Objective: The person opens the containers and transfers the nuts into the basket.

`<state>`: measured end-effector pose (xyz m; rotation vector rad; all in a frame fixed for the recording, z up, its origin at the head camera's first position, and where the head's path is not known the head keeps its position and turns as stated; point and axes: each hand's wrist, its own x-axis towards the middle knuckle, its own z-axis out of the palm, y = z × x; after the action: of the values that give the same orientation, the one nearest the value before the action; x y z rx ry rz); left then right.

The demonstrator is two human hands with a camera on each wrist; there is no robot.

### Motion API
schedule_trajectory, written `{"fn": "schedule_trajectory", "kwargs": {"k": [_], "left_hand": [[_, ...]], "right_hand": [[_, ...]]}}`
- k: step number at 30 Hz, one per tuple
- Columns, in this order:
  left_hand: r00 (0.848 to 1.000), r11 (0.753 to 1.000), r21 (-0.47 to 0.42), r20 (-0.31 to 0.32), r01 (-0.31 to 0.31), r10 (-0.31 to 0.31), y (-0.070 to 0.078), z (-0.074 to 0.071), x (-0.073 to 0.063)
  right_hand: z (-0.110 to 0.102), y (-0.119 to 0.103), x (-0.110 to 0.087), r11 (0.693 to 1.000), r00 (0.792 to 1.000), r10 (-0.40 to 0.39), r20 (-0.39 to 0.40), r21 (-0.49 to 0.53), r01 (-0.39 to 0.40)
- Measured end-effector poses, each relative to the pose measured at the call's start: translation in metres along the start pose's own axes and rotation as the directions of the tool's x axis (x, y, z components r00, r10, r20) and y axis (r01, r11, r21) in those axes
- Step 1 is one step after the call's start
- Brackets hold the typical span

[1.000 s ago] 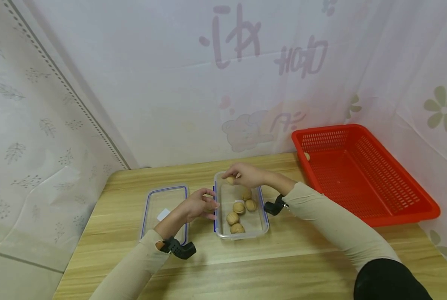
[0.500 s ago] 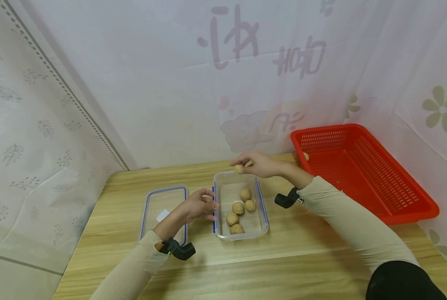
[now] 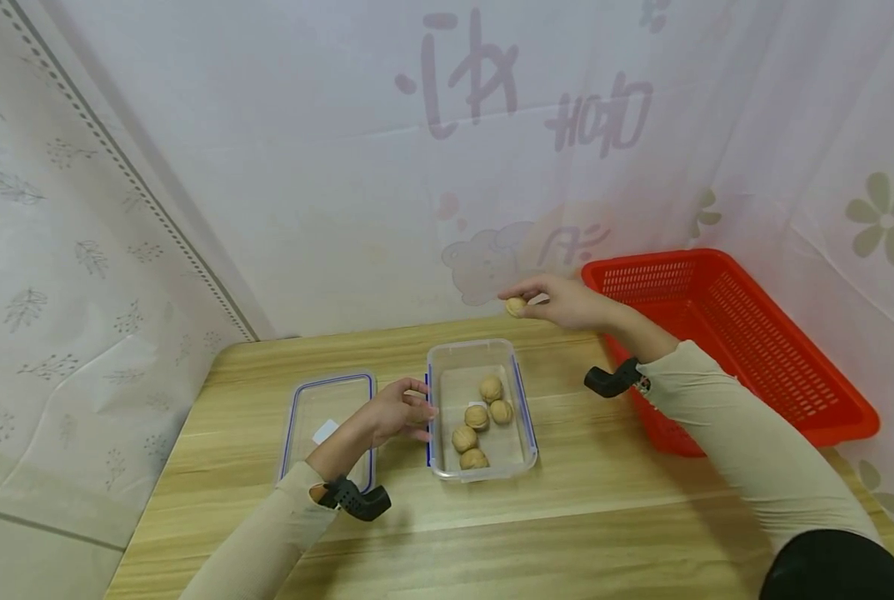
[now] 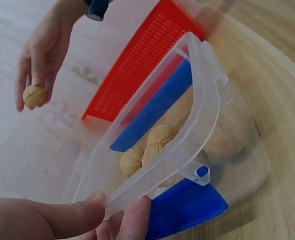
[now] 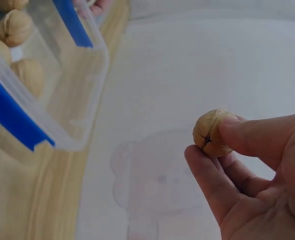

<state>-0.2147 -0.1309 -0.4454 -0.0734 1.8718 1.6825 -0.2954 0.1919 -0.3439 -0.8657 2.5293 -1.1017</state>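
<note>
My right hand [image 3: 566, 304] pinches a walnut [image 3: 516, 307] between thumb and fingers, raised behind and to the right of the clear plastic container [image 3: 454, 477]. In the right wrist view the held walnut [image 5: 212, 132] shows a dark crack along its seam. My left hand [image 3: 397, 412] is at the container's left side, thumb and fingers pinching its rim by the blue clip [image 4: 185, 207]. Several walnuts [image 3: 465, 437] lie inside the container, grouped toward its right and near end.
A clear lid [image 3: 332, 379] with a blue seal lies on the wooden table [image 3: 447, 542] left of the container, partly under my left forearm. A red plastic basket [image 3: 799, 367] stands at the right, partly covered by my right arm. A printed curtain [image 3: 327, 167] hangs behind.
My right hand, holding the walnut, has risen from over the container's far end and moved right and back toward the curtain. The left hand has stayed at the container.
</note>
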Motion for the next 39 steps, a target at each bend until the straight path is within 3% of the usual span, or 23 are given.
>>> {"fn": "schedule_trajectory", "kwargs": {"k": [13, 19, 27, 39], "left_hand": [[1.000, 1.000, -0.003, 0.006, -0.006, 0.006, -0.002, -0.001, -0.001], [1.000, 1.000, -0.013, 0.001, 0.004, -0.004, -0.002, -0.002, -0.001], [1.000, 1.000, -0.005, 0.006, 0.002, -0.002, -0.002, -0.003, 0.000], [1.000, 1.000, 0.001, 0.005, 0.004, -0.004, -0.001, -0.002, 0.001]], "right_hand": [[-0.036, 0.022, -0.021, 0.997, 0.990, 0.076, -0.115, 0.037, -0.072], [-0.050, 0.036, -0.030, 0.987, 0.975, 0.158, -0.158, 0.029, -0.155], [-0.064, 0.058, -0.044, 0.972, 0.954, 0.222, -0.201, 0.126, -0.199], [-0.074, 0.103, -0.054, 0.947, 0.919, 0.315, -0.238, 0.136, -0.290]]}}
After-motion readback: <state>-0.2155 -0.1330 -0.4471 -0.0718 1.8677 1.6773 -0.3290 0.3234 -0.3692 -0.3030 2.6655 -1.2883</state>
